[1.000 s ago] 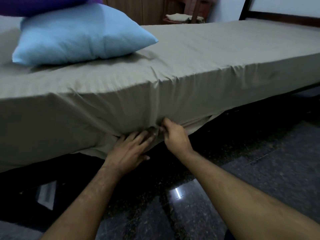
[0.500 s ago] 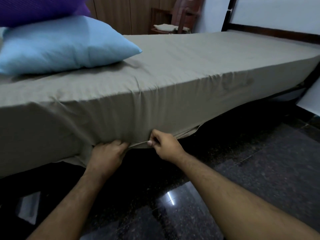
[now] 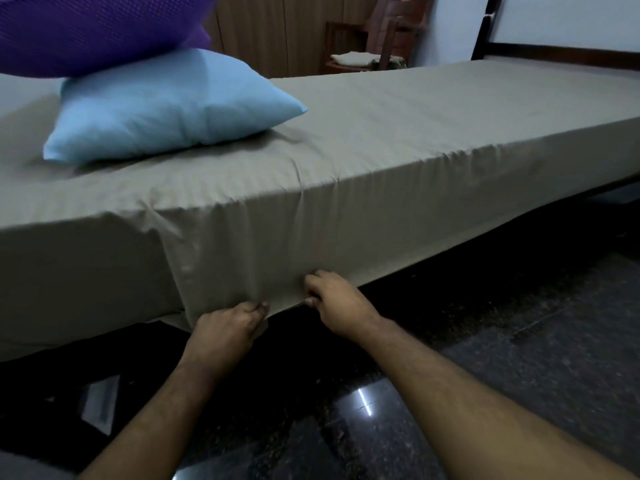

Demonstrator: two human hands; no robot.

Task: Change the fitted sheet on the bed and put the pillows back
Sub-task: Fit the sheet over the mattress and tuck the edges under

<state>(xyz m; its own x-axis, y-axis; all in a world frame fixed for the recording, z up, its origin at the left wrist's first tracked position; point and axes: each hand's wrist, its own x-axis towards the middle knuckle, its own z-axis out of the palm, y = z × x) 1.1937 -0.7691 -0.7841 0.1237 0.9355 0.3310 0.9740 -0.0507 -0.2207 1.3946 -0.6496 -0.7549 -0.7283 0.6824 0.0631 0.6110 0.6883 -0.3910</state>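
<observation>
Your left hand (image 3: 225, 327) and right hand (image 3: 337, 299) are both at the lower hem of the grey-beige striped fitted sheet (image 3: 346, 216), which covers the top and near side of the mattress. Your left fingers (image 3: 258, 308) are curled over a loose flap of the hem that hangs down past the mattress's bottom edge, gripping the fabric from below. Just to the right of it along the hem, your right fingers (image 3: 311, 284) are bent inward and pinch the sheet's edge, the cloth running between thumb and fingertips. Folds fan upward from your two hands toward the mattress's top edge. On the sheet, up and to the left of your hands, lies a light blue square pillow (image 3: 166, 109), with a purple textured pillow (image 3: 97, 29) resting on top of it. Below the hem is a dark polished stone floor (image 3: 519, 358).
</observation>
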